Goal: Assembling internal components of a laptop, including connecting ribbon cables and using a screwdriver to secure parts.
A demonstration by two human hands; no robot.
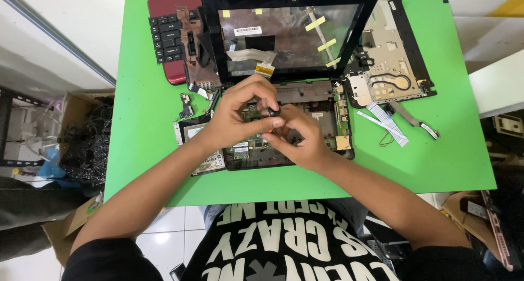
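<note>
Two bare hands are meeting right over the middle of the opened black laptop base with the exposed circuit board (327, 129), which sits on the bright green table top (147, 122) close to the person's edge; the left hand (237, 114) has its fingers curled down and pinched on a small black tool handle (274, 111); the right hand (299, 139) is closed in against it from the other side, fingertips pressed onto the same spot, though whether it grips the handle or a part under it I can't tell; just behind them the black laptop screen frame with yellow tape strips (289, 35) stands tilted back; a dark red laptop cover with a black keyboard (169, 40) lies at the far left, a grey metal chassis plate (387, 57) at the far right, and a white flat ribbon cable (385, 122) sits loose beside the base
</note>
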